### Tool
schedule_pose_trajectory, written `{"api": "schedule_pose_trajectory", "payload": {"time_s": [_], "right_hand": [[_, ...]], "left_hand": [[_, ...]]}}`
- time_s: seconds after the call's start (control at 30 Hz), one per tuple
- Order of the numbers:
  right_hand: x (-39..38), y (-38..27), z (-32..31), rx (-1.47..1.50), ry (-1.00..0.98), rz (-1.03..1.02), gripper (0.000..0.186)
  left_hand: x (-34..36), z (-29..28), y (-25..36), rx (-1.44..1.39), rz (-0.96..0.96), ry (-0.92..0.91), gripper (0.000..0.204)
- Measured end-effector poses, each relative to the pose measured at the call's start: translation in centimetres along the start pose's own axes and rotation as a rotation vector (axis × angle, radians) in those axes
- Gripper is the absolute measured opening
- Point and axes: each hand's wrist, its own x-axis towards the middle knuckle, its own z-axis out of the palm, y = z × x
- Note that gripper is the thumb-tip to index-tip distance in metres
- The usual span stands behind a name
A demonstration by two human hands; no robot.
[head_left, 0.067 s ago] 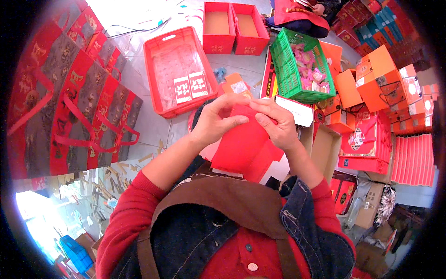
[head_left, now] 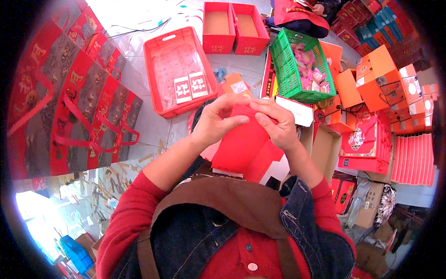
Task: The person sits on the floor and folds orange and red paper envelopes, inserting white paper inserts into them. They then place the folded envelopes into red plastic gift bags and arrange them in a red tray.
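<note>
A folded red card piece lies over my lap, several red layers showing with white edges beneath. My left hand is bent over its far left side, fingertips closed at the far edge, thumb lying across the red surface. Meeting it there, my right hand has its fingers and thumb pressed together on the far right side of the same piece. The fingertips of both hands nearly touch and partly hide the far edge. An orange box flap shows just beyond them.
Ahead on the left stands a red plastic crate with two printed packets in it. A green crate of pink packets is ahead right. Two open red boxes, orange boxes and red-grey gift bags surround me. Another person sits beyond.
</note>
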Motion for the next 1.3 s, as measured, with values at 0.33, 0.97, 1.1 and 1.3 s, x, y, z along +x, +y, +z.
{"api": "schedule_pose_trajectory", "payload": {"time_s": [0.33,0.97,1.1,1.3], "right_hand": [[1.5,-1.2,-1.6,0.007,-0.115,0.044,0.027],[4.9,-2.9,-2.4,0.079,-0.369,0.114,0.030],[4.6,-2.6,-2.6,-0.009,-0.324,0.070,0.026],[3.9,-3.2,-2.0,0.064,-0.317,0.103,0.027]], "left_hand": [[-1.1,1.0,-0.1,-0.058,-0.187,-0.007,0.077],[-1.3,0.9,-0.1,-0.021,-0.156,-0.004,0.090],[-1.2,0.6,-0.7,0.008,-0.126,-0.044,0.092],[-1.5,1.2,0.1,-0.090,-0.106,0.014,0.083]]}}
